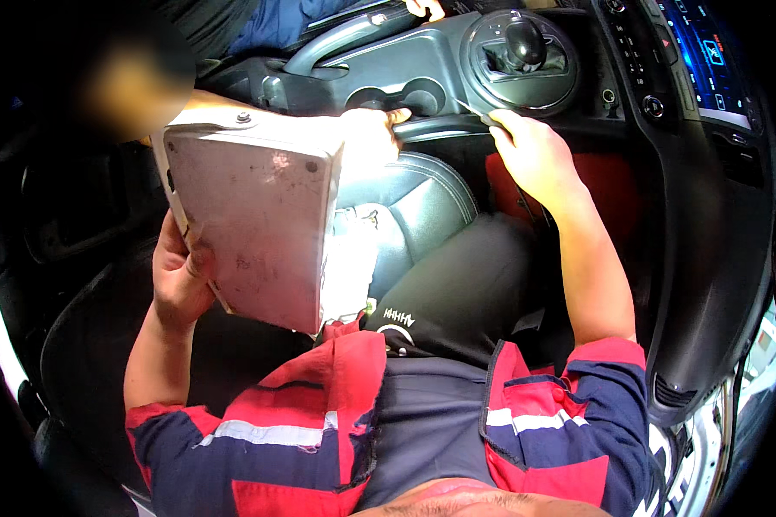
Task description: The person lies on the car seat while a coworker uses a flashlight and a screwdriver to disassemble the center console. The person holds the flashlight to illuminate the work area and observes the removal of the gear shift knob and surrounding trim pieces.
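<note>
My left hand [179, 271] grips the edge of a flat, boxy work light [250, 224] with a scuffed pale back. Bright light falls on the seat beyond it. My right hand [533, 155] is closed around a thin, pointed tool [472, 109], most of it hidden in the fingers. The tool's tip lies at the side edge of the centre console [362, 73], near the round gear shifter surround [483, 90]. Another person's hand [372, 131] rests at the same console edge, left of my right hand, thumb pointing toward the cup holders.
The black leather seat [435, 189] lies below the console. A handbrake lever [345, 39] and the gear shifter [524, 43] stand up from it. A lit screen [707, 60] and dashboard [690, 224] are at the right. The other person leans in at the upper left.
</note>
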`<state>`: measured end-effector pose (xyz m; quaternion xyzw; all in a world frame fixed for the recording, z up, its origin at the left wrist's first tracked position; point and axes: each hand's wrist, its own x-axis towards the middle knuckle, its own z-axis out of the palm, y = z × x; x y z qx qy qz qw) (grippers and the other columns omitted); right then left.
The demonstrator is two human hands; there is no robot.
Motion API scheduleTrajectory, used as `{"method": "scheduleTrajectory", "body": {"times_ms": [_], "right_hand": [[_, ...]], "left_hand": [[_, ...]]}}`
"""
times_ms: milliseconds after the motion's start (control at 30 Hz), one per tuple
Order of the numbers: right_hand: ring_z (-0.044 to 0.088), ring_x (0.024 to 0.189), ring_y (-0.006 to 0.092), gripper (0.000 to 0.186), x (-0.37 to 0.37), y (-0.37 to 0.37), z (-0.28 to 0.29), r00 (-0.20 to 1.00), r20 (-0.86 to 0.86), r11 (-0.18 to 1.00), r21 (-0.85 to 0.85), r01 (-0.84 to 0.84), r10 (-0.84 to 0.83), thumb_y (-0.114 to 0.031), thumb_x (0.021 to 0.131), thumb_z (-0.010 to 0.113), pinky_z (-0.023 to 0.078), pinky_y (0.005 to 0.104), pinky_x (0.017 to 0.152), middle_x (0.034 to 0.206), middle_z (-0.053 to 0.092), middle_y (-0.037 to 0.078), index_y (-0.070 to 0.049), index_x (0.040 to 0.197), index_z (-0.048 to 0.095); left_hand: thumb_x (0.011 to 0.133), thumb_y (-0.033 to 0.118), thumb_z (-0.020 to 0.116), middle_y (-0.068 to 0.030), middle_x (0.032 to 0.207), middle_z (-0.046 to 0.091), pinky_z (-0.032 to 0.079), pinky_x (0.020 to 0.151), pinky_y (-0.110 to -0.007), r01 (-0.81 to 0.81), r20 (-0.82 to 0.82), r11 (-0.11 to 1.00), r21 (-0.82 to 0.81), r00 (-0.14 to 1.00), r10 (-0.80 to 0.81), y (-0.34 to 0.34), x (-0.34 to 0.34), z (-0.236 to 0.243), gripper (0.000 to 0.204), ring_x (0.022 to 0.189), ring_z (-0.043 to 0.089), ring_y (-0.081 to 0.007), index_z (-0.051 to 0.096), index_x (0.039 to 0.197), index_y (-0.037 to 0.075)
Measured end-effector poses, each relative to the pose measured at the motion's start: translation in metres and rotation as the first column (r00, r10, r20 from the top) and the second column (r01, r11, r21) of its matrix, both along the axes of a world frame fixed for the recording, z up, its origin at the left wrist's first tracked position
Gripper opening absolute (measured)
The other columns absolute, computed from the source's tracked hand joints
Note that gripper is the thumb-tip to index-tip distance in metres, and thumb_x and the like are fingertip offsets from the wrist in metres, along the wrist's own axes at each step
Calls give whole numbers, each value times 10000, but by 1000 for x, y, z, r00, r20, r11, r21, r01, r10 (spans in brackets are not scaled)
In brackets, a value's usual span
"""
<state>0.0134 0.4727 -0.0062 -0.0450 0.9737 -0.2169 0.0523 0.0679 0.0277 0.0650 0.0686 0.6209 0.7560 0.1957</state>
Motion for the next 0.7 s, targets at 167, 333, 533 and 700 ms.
{"method": "scheduleTrajectory", "body": {"times_ms": [167, 333, 533, 700], "right_hand": [[649, 868, 386, 231, -8, -46, 29, 995, -73, 990, 116, 76, -68, -239, 917, 555, 525, 452, 772, 935, 679, 190, -85, 1065, 643], [659, 883, 351, 275, 9, -61, 77, 988, -141, 997, 32, 69, -64, -212, 922, 586, 506, 375, 787, 992, 674, 187, -44, 1133, 638], [666, 939, 343, 286, 80, -63, 73, 888, -407, 976, -126, 178, -214, -89, 914, 610, 521, 366, 798, 1046, 667, 208, 18, 1178, 584], [583, 774, 346, 176, 145, 8, -1, 838, -527, 988, -26, 150, -141, -58, 881, 619, 482, 396, 706, 898, 576, 165, -7, 1010, 511]], "left_hand": [[927, 311, 633, -160, 1362, 489, 476, 985, -421, 96, -19, 994, 51, 995, -95, -58, 0, -17, 649, 1218, 532, -272, 333, 1419, 12], [906, 375, 655, -147, 1377, 470, 455, 986, -412, 122, -123, 985, 125, 987, -107, -85, 5, -47, 701, 1226, 514, -268, 338, 1410, 4], [886, 406, 672, -154, 1395, 450, 441, 1002, -386, 108, -142, 981, 161, 986, -85, -93, 16, -40, 766, 1234, 504, -258, 318, 1420, -14], [873, 479, 659, -170, 1362, 499, 417, 1018, -394, 162, -95, 986, -40, 982, -166, -68, 33, -27, 795, 1231, 510, -257, 361, 1399, -39]]}}
